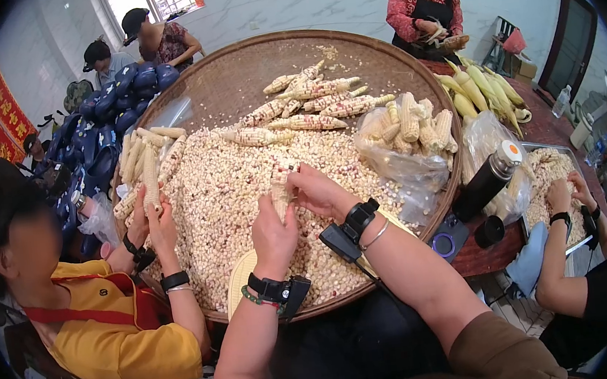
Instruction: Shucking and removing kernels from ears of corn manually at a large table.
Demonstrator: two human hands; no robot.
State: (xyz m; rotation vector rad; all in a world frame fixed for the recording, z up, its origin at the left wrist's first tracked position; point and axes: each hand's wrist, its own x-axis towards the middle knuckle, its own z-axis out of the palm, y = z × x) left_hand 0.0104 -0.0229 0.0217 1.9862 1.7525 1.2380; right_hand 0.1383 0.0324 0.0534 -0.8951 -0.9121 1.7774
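My left hand (276,236) is closed around the lower part of a corn cob (281,190), held upright above the middle of the kernel pile. My right hand (315,189) grips the same cob from the right, its fingers near the top, where some kernels remain. Loose white and dark red corn kernels (216,198) fill the near part of a large round woven tray (289,38). Beyond my hands lie several speckled ears of corn (305,122). To their right, bare cobs (409,119) stand in a clear plastic bag (387,151).
At my left, a person in yellow (126,338) holds a cob over the tray's edge. Bare cobs (138,156) lie there. Right of the tray are a black thermos (486,180), a phone (448,238), husked corn (477,85) and another worker's hands (570,194). More people sit or stand beyond.
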